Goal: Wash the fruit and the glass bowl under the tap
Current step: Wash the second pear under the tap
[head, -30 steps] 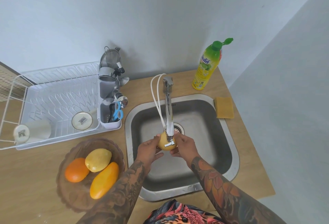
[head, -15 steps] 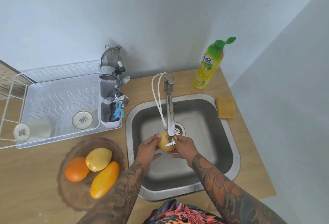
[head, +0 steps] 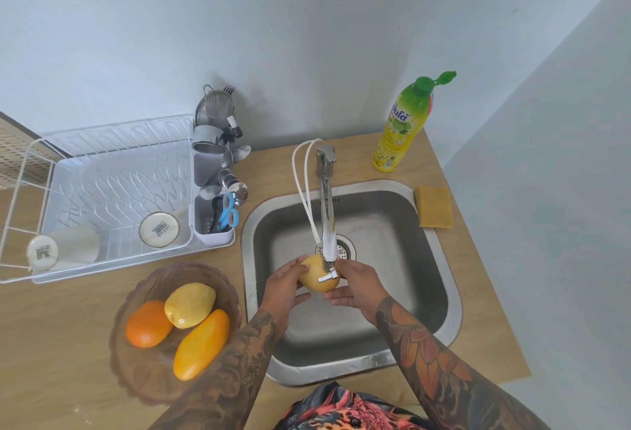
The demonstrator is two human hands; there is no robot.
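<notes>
A round yellow fruit (head: 316,278) sits under the spout of the tap (head: 326,211), over the steel sink (head: 440,279). My left hand (head: 285,288) grips it from the left and my right hand (head: 356,288) cups it from the right. On the counter to the left stands the brownish glass bowl (head: 150,378). It holds an orange (head: 148,323), a lemon-like yellow fruit (head: 190,305) and a long yellow mango (head: 201,344). The spout end hides part of the held fruit.
A white dish rack (head: 102,170) with two cups and a cutlery holder (head: 213,224) stands at the back left. A green-capped dish soap bottle (head: 403,129) and a yellow sponge (head: 434,207) lie by the sink's far right corner. The walls close in behind and right.
Both hands have stayed under the spout and shifted slightly around the fruit, as if turning it. The bowl and its fruit have not moved.
</notes>
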